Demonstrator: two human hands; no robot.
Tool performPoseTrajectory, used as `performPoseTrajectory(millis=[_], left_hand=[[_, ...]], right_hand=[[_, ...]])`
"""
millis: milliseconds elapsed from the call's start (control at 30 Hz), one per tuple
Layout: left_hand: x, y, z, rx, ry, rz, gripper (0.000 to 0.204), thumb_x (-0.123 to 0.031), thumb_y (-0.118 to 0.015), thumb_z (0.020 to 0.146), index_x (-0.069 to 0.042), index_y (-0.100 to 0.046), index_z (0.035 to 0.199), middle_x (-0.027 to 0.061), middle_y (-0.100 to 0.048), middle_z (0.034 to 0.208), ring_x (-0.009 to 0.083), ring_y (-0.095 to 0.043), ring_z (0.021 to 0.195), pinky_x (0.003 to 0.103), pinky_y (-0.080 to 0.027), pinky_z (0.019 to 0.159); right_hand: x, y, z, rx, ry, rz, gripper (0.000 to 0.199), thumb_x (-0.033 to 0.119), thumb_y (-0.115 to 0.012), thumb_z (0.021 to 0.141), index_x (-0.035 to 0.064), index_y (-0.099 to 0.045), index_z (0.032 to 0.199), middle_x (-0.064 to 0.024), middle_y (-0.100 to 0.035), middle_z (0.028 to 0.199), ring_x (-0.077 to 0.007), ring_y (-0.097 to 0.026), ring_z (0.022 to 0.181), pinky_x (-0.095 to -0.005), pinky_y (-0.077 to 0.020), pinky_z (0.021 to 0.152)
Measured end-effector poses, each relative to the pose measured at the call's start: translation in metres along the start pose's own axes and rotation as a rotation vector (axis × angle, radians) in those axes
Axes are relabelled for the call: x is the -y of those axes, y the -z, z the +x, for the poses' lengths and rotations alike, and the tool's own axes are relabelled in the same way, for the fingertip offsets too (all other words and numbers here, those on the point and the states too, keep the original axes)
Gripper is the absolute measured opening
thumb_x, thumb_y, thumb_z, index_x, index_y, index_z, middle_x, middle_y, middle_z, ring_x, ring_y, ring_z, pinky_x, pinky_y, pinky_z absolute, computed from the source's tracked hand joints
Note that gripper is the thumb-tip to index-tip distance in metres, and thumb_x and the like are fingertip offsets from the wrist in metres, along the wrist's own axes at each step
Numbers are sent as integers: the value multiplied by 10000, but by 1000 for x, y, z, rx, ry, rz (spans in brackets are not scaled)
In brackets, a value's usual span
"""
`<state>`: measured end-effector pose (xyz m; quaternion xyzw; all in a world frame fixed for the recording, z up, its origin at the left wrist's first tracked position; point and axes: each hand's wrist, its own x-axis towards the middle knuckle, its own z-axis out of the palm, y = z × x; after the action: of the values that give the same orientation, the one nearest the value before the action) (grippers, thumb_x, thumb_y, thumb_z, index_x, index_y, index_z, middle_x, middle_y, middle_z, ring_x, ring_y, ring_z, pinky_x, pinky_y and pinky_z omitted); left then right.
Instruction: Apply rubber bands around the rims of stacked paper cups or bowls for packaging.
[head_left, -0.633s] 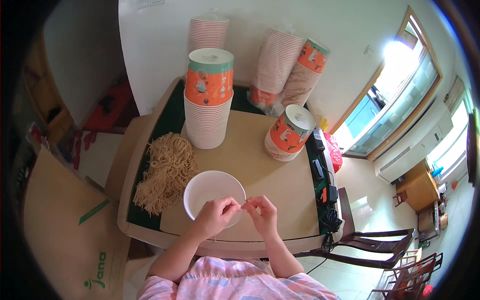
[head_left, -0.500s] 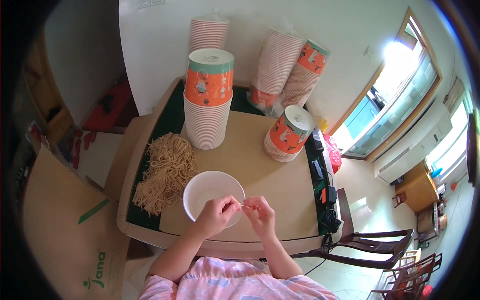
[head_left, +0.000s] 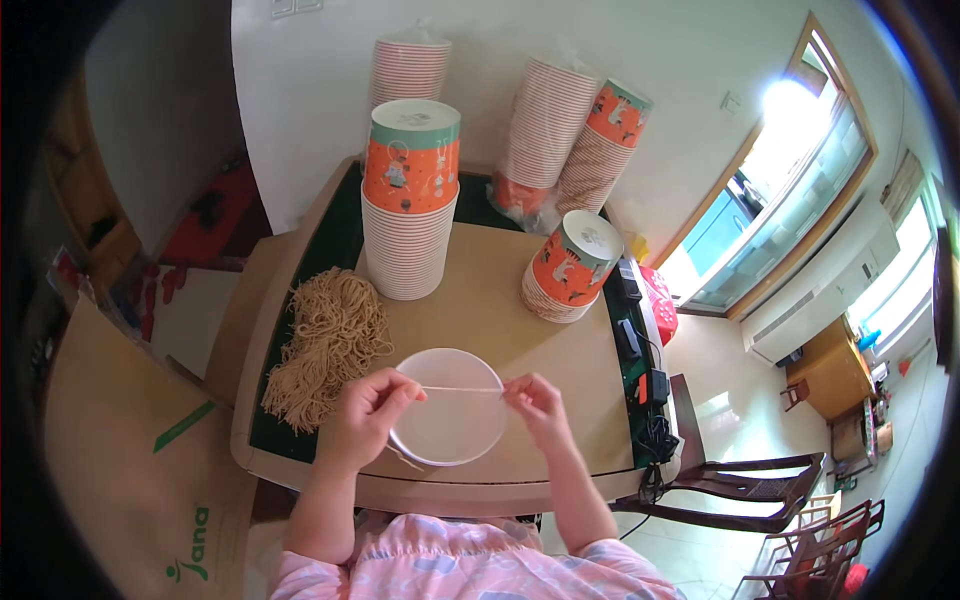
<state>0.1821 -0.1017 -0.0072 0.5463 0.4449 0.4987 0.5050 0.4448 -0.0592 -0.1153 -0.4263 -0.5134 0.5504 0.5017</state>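
Note:
Over a white paper tub (head_left: pixel 448 435) on the table, a thin pale string (head_left: pixel 462 390) is stretched straight. My left hand (head_left: pixel 372 408) pinches it at the tub's left rim, and a loose tail hangs below that hand. At the tub's right rim my right hand (head_left: pixel 540 405) pinches the other end. Left of the tub lies a tangled heap of beige strings (head_left: pixel 330 345). Behind it rises a tall stack of upturned orange and green paper tubs (head_left: pixel 408 240).
A shorter tub stack (head_left: pixel 572 268) stands at the right. Plastic-wrapped stacks (head_left: pixel 543 125) are at the back by the wall. Chargers and cables (head_left: pixel 655 430) line the table's right edge. A large cardboard box (head_left: pixel 130 420) is at my left, a dark chair (head_left: pixel 750 490) at the right.
My hands have moved apart, pulling the string straight between them. The tub now sits slightly farther right, under the string.

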Motion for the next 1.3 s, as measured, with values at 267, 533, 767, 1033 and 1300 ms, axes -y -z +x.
performPoseTrajectory(millis=[267, 533, 767, 1033, 1300], left_hand=[[17, 10, -1, 69, 147, -535, 278, -67, -447, 952, -26, -569, 1198, 49, -592, 727, 51, -417, 527, 177, -332, 480], [44, -15, -1, 98, 13, -774, 251, -54, -449, 954, 32, -585, 1147, 114, -641, 988, 162, -611, 878, 281, -499, 802], [44, -65, 3, 284, 20, -759, 265, -56, -439, 964, 17, -572, 1180, 110, -621, 1049, 153, -589, 986, 299, -484, 875], [55, -113, 13, 82, -592, 613, 265, -33, -620, 790, -27, -630, 1055, 126, -638, 949, 252, -622, 797, 326, -519, 747], [82, -102, 15, 176, -565, 875, 70, -93, -639, 791, -63, -670, 846, 51, -653, 777, 218, -616, 725, 349, -507, 645]], right_hand=[[42, 18, 117, 320, 28, -559, 65, 67, -627, 857, 27, -621, 908, -21, -638, 863, -75, -573, 794, -213, -463, 727], [80, -42, 28, 194, 243, -427, 238, 0, -627, 820, 34, -611, 1055, -46, -648, 785, -89, -611, 742, -249, -489, 701], [38, -56, -58, 386, -235, -81, 273, 62, -602, 892, 30, -537, 1155, -34, -631, 676, -93, -607, 626, -222, -481, 575], [25, 0, -78, -450, 143, -27, 75, -29, -490, 914, -20, -547, 961, -126, -667, 796, -183, -671, 670, -281, -561, 625], [11, 15, -62, -628, 343, 25, 87, -35, -493, 912, -9, -544, 976, -169, -671, 888, -203, -677, 772, -305, -566, 707]])
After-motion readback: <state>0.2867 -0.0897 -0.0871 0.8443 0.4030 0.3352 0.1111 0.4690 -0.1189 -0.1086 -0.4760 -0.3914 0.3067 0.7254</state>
